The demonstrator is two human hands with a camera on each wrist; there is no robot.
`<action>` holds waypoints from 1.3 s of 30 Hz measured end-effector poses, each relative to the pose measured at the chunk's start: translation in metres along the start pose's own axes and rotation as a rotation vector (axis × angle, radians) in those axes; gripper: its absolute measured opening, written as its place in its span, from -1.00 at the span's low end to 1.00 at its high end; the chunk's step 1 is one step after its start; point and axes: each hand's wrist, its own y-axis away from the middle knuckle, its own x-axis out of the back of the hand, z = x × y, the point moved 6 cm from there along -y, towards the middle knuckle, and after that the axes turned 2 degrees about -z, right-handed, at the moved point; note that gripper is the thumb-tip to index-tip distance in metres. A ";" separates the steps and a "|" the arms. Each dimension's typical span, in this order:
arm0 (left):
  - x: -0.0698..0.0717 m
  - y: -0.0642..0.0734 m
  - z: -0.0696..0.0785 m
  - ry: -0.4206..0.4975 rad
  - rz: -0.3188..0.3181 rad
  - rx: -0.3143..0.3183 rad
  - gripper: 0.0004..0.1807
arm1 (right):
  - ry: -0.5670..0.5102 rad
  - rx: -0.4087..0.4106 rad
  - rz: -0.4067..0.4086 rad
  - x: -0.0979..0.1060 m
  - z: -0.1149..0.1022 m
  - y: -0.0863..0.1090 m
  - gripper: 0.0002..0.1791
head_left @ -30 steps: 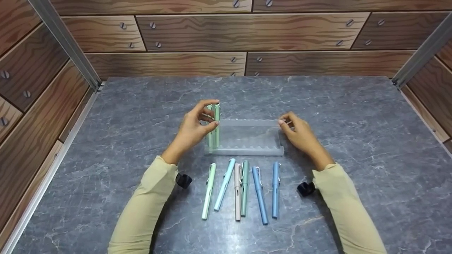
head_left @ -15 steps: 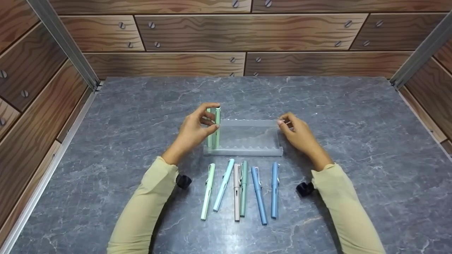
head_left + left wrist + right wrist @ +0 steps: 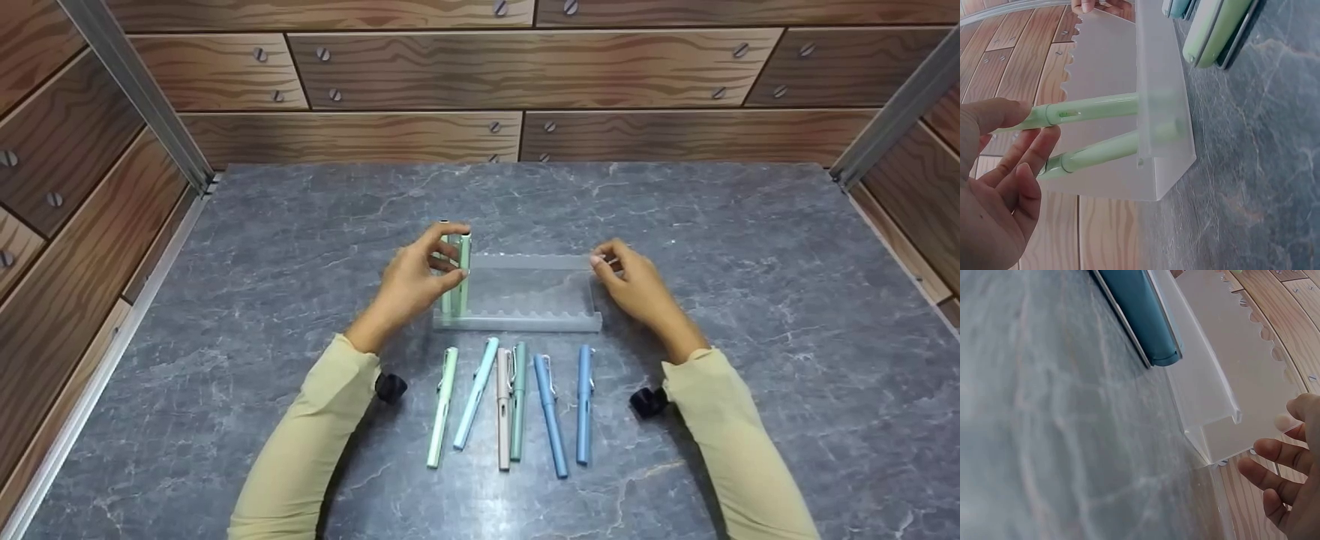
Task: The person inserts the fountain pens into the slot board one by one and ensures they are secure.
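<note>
In the head view my left hand holds a light green capped pen near its top, between thumb and fingers. That pen stands nearly upright at the left end of a clear plastic pen rack. A second light green pen leans in the rack beside it, close behind my curled fingers. In the left wrist view, the lower ends of both pens sit behind the rack's frosted front lip. My right hand pinches the rack's notched panel at its upper right corner.
Before the rack lie a light green pen, a light blue pen, a taupe pen, a dark green pen and two blue pens. The taupe and dark green pens lie side by side. Wood-patterned panels enclose the marbled table.
My left hand has lowered slightly with the held pen, whose top now sits lower. The other pen's top shows above my fingers. My right hand stays at the rack's corner.
</note>
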 end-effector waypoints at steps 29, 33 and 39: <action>0.006 -0.010 0.006 -0.349 0.045 0.028 -0.38 | 0.040 0.041 0.047 0.002 -0.003 0.002 -0.80; 0.007 -0.012 0.007 -0.402 0.055 0.041 -0.38 | 0.040 0.041 0.041 0.002 -0.003 0.002 -0.80; 0.008 -0.014 0.006 -0.454 0.047 0.072 -0.37 | 0.053 0.041 0.039 0.003 -0.005 0.001 -0.79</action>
